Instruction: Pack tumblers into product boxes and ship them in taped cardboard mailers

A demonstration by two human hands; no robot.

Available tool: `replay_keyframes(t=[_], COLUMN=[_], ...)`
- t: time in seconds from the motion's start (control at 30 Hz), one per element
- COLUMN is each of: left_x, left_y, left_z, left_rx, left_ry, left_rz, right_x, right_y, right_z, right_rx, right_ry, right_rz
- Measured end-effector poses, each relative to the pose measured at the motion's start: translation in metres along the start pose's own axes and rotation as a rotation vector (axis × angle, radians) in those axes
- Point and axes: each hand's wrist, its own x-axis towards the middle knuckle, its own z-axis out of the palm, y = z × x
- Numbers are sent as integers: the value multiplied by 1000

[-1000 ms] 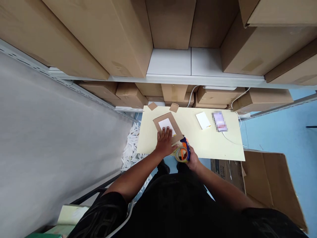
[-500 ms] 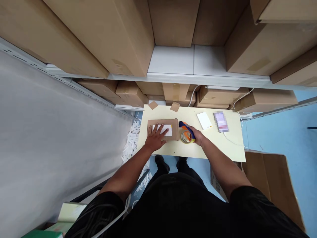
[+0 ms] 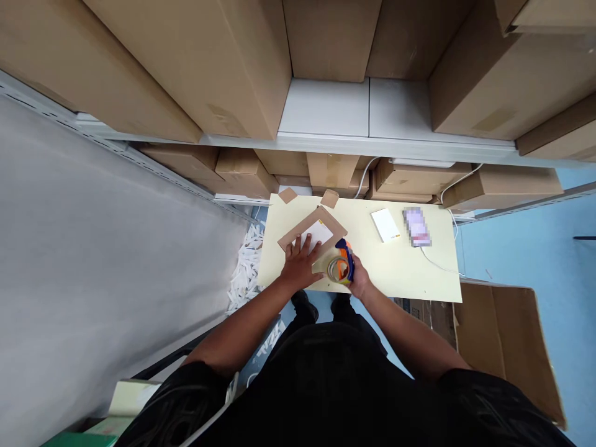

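Note:
A flat brown cardboard parcel [image 3: 326, 221] with a white label [image 3: 317, 234] lies turned at an angle on the pale yellow table [image 3: 400, 273]. My left hand [image 3: 298, 264] lies flat on the parcel's near part, fingers spread over the label's edge. My right hand [image 3: 357, 280] grips a tape dispenser [image 3: 341, 266] with a blue and orange body and a roll of clear tape, held against the parcel's near right corner.
Two small cardboard scraps [image 3: 287, 195] lie at the table's far edge. A white card [image 3: 385, 225] and a phone [image 3: 416, 226] on a white cable lie to the right. Cardboard boxes [image 3: 200, 68] fill shelves ahead. Shredded white paper [image 3: 246, 273] covers the floor at left, an open carton [image 3: 507, 335] at right.
The parcel has been turned from lying square to lying at an angle. My right hand with the tape dispenser has come back toward me, to the parcel's near right corner.

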Motion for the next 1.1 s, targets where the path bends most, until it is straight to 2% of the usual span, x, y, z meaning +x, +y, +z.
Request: replay_keyframes(t=[0.1, 0.2, 0.3, 0.43, 0.53, 0.63, 0.7, 0.77, 0.8, 0.87, 0.97, 1.03, 1.1], left_x=[-4, -4, -4, -3, -1, 1, 2, 2, 2, 2, 2, 2, 2], left_y=[-18, -26, -25, -28, -32, -34, -34, -35, -36, -41, -51, -57, -62], left_z=[-5, -2, 3, 3, 0, -1, -2, -2, -2, -3, -6, -7, -6], left_rx=[39, 41, 22, 7, 6, 14, 18, 16, 13, 0, -27, -41, -45], left_ry=[-41, 5, 56, 52, 47, 48, 54, 57, 57, 55, 49, 42, 37], left_rz=[100, 76, 49, 159, 204, 219, 226, 238, 247, 276, 350, 402, 442], right_x=[6, 1, -6, -2, 12, 23, 24, 17, 10, -8, -44, -70, -94], right_y=[-33, -44, -50, -84, -108, -102, -87, -75, -70, -66, -62, -59, -60], right_z=[4, -5, -26, -54, -46, -10, 17, 31, 32, 20, -14, -32, -39], right_rx=[-92, -187, -257, -468, -734, -1032, -1150, -1207, -1219, -1230, -1207, -1070, -877], right_ry=[104, 67, 18, 25, -45, -160, -186, -190, -176, -127, -49, -10, 11], right_rz=[32, 88, 134, 133, 126, 129, 42, -19, -29, -16, 23, -18, -124])
